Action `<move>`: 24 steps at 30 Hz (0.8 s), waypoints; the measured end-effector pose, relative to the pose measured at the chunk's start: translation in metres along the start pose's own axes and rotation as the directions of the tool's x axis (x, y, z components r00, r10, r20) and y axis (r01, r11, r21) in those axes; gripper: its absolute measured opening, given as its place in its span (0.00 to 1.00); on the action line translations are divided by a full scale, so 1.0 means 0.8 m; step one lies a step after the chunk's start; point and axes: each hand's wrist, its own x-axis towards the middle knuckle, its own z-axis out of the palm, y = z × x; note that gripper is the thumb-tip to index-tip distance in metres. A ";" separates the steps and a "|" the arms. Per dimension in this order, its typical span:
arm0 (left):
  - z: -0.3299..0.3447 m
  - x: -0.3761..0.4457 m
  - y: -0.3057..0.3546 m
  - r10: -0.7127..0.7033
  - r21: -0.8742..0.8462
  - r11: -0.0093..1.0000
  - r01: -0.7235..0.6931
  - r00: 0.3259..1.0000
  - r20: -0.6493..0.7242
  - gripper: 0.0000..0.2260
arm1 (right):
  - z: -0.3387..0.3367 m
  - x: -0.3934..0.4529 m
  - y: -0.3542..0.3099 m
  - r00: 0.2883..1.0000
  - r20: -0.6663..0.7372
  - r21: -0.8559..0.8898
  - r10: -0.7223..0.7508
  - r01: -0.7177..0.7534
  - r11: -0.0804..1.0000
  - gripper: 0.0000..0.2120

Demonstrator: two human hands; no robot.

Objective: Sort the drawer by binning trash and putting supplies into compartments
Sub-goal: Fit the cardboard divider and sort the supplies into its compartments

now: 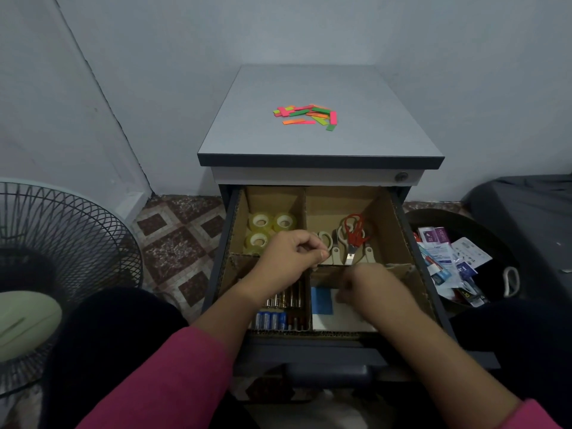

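The drawer (402, 239) stands pulled out, divided by cardboard walls into four compartments. Three tape rolls (268, 231) lie in the far left one, scissors (353, 235) in the far right one, batteries (280, 309) in the near left one. The left hand (286, 258) hangs over the middle divider with its fingers (320, 253) curled together; I cannot tell if they pinch something. The right hand (370, 287) is in the near right compartment, fingers bent down at a blue and white paper (323, 303); the hold is blurred. Colored strips (308, 116) lie on the cabinet top (371, 119). Right of the drawer, a dark bin (433, 216) holds wrappers (455, 261).
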 end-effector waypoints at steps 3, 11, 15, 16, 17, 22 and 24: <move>-0.002 0.000 0.000 -0.010 0.008 1.000 0.010 1.000 0.007 0.02 | -0.013 -0.008 0.026 0.984 -0.023 -0.173 0.177 -0.178 0.969 0.07; -0.001 -0.001 0.001 0.005 0.023 1.000 -0.005 1.000 0.008 0.03 | -0.007 -0.003 0.023 0.952 0.069 -0.196 0.298 -0.281 0.940 0.10; -0.002 -0.001 0.000 -0.001 0.033 0.999 0.000 1.000 0.003 0.02 | -0.009 -0.008 0.025 0.950 0.055 -0.185 0.308 -0.293 0.938 0.11; -0.002 0.000 0.000 -0.004 0.036 0.999 0.004 1.000 0.002 0.02 | -0.009 -0.010 0.027 0.952 0.039 -0.180 0.303 -0.292 0.939 0.10; -0.001 0.000 0.000 -0.005 0.039 0.999 0.005 1.000 0.002 0.02 | -0.008 -0.011 0.028 0.955 0.025 -0.173 0.295 -0.287 0.942 0.10; -0.001 0.000 0.001 -0.007 0.039 0.999 0.007 1.000 -0.001 0.03 | -0.006 -0.013 0.027 0.964 0.051 -0.167 0.262 -0.251 0.954 0.10; -0.001 -0.001 0.000 -0.011 0.037 0.999 0.012 1.000 -0.003 0.03 | -0.006 -0.014 0.027 0.969 0.035 -0.187 0.244 -0.233 0.954 0.11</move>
